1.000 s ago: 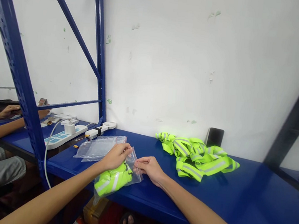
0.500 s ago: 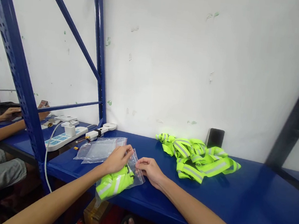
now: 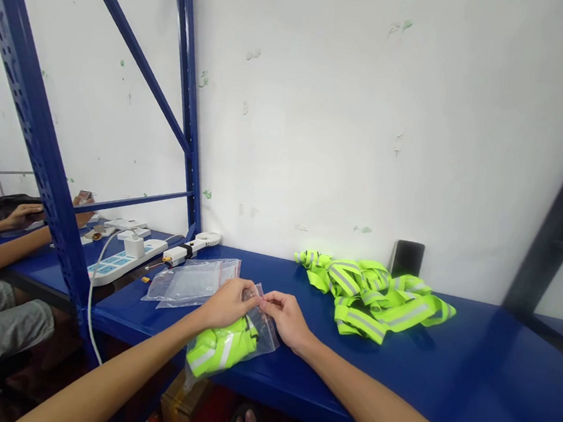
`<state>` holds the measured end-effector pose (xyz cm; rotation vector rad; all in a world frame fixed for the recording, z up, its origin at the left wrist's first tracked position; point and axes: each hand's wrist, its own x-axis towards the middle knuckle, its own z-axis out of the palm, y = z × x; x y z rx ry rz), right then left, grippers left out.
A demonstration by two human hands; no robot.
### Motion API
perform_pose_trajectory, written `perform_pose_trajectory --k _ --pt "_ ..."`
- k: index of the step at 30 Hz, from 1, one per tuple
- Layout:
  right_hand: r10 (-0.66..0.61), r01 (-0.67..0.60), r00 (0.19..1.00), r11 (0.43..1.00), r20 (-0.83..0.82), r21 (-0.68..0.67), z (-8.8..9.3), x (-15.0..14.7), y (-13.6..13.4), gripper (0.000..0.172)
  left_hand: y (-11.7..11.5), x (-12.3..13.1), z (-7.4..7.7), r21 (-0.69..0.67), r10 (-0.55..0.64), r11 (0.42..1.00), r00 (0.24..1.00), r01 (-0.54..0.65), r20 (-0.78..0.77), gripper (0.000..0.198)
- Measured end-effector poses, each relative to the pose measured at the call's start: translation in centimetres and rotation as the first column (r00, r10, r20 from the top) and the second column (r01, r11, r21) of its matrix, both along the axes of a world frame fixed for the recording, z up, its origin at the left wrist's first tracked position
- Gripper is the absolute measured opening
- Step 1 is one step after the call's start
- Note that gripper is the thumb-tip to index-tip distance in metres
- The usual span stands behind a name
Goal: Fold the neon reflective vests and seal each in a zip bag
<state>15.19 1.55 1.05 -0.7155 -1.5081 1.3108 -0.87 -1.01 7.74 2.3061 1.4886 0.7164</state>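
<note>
A clear zip bag (image 3: 266, 335) with a folded neon-yellow reflective strap (image 3: 224, 348) inside lies over the front edge of the blue table. My left hand (image 3: 230, 303) pinches the bag's top edge. Close beside it, my right hand (image 3: 286, 317) has thumb and forefinger closed on the same edge, and the fingertips of both hands nearly meet. Behind my left hand lie several flat clear zip bags (image 3: 188, 282). To the right, a loose heap of neon-yellow reflective straps (image 3: 370, 294) rests on the table.
A dark phone (image 3: 408, 258) leans against the wall behind the heap. A white power strip (image 3: 128, 262), its cable and a small white fan (image 3: 191, 248) sit at left near the blue shelf post (image 3: 43, 125). Another person's arms (image 3: 3, 249) reach in beyond the post.
My left hand has shifted slightly right along the bag's top edge, bringing its fingertips next to my right hand's. The bag has moved slightly right with them.
</note>
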Motion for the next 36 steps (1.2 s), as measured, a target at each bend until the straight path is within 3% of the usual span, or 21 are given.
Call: perform_pose_trajectory --k 5,14,21,26,31,36 --pt "-0.045 0.035 0.996 0.992 0.081 0.117 0.1 0.2 -0.2 0.026 -0.2 0.1 0.1 0.092 -0.071 0.993 0.997 0.071 0.001 0.023" --pt "0.08 -0.087 0.993 0.993 0.09 0.081 0.7 0.3 -0.6 0.029 0.2 -1.6 0.5 0.023 -0.145 0.989 0.978 0.143 0.15 0.028" --pt "0.055 -0.06 0.996 0.996 0.066 0.068 0.4 0.3 -0.4 0.026 0.1 -1.9 1.4 -0.115 -0.157 0.977 0.972 0.178 0.174 0.029" --pt "0.152 -0.15 0.985 0.988 0.077 -0.033 0.4 0.7 -0.2 0.03 0.0 -2.6 1.8 -0.064 -0.112 0.99 0.978 0.125 0.178 0.03" --pt "0.162 -0.168 0.968 0.986 0.192 0.013 0.9 0.9 -0.5 0.03 0.2 -3.1 1.6 -0.043 -0.09 0.994 0.98 0.099 0.177 0.033" --pt "0.135 -0.138 0.982 0.99 0.131 0.011 0.4 0.7 0.0 0.029 0.1 -3.0 1.9 -0.095 -0.066 0.992 0.976 0.087 0.205 0.032"
